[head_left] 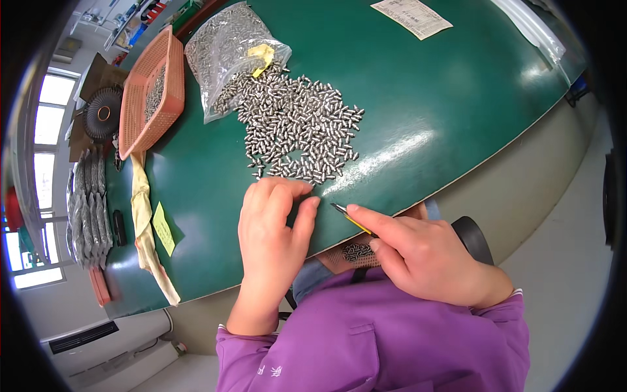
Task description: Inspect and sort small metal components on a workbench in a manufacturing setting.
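Observation:
A heap of small silver pointed metal pins spreads over the green tabletop, spilling from a clear plastic bag. At the heap's near edge is my left hand, its fingers bent and the index fingertip by the closest pins. A gap shows between that fingertip and the thumb, with nothing visible in it. To the right, my right hand grips a slim tool with a dark pointed tip and a yellow body. The tool's tip points toward my left hand; its exact kind is unclear.
Left of the bag stands a pink plastic basket holding more metal parts. A yellowish cloth strip, a yellow-green note and several grey packets lie at left. Below the table edge, a basket holds small parts. A paper slip lies far off.

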